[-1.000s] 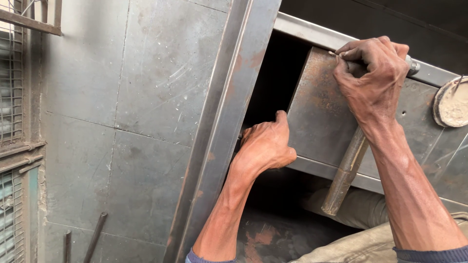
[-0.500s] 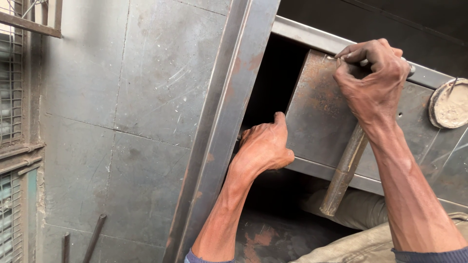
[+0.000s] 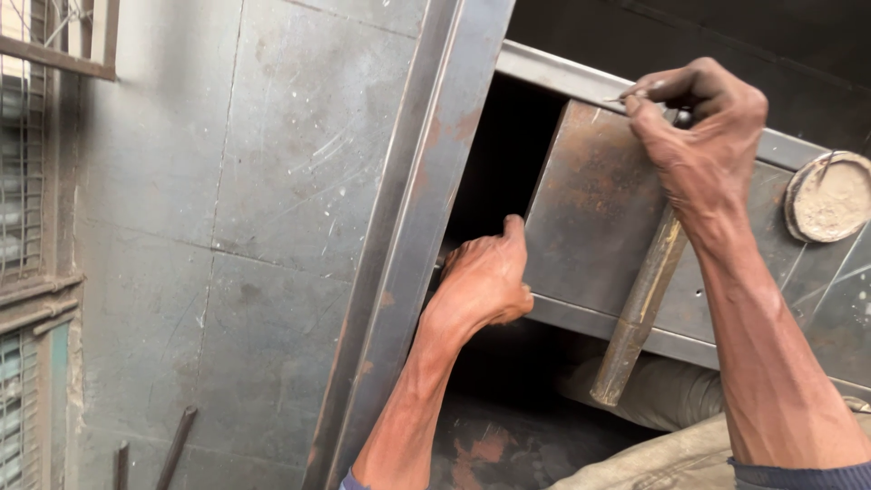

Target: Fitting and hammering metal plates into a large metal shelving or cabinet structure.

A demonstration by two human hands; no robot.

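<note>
A rusty steel plate [image 3: 599, 218] leans inside a grey metal frame [image 3: 426, 227]. My left hand [image 3: 485, 277] grips the plate's lower left edge, fingers curled behind it. My right hand [image 3: 699, 136] is at the plate's top edge, pinching a thin pointed metal scriber [image 3: 626, 93] against the upper frame bar [image 3: 553, 77]. A wooden-handled hammer [image 3: 640, 308] hangs below my right hand, resting across the plate; its head is hidden by the hand.
A round dusty tin lid [image 3: 827, 195] sits on the sheet at far right. Grey concrete floor [image 3: 218, 181] spreads to the left, with a metal grille [image 3: 32, 163] at the left edge and two rods [image 3: 172, 449] below.
My right hand has shifted slightly along the plate's top edge with the scriber. My left hand keeps its grip on the plate's edge.
</note>
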